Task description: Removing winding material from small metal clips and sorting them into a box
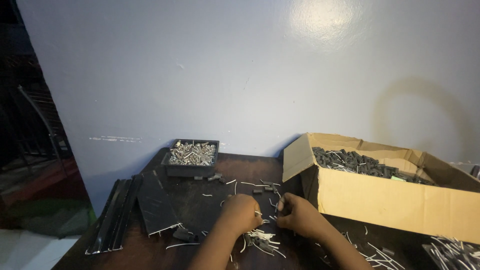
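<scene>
Both hands work close together over the dark wooden table (200, 200), low in the head view; the left hand (242, 212) is curled into a loose fist with its knuckles up, its fingertips hidden beneath it, so whether they pinch anything I cannot tell; the right hand (299, 216) has its thumb and forefinger drawn together just beside the left, seemingly nipping a small dark component with thin white leads (276, 204), though the thing is too small to be sure of; the step in hand looks to be the handling of one such part between the two hands, perhaps bending or seating its wire legs; the next move, as I judge it, calls for a fine, steady grip at the leads and not the body, since the wires look slight and easily kinked; a loose scatter of white wire offcuts and dark parts (260, 240) lies directly under and between the wrists, touching neither clearly; behind them stands a small black tray heaped with silvery metal pieces (192, 154); to the right sits an open brown cardboard box (390, 200) filled with dark blocks; flat black strips (117, 212) lie at the left edge.
</scene>
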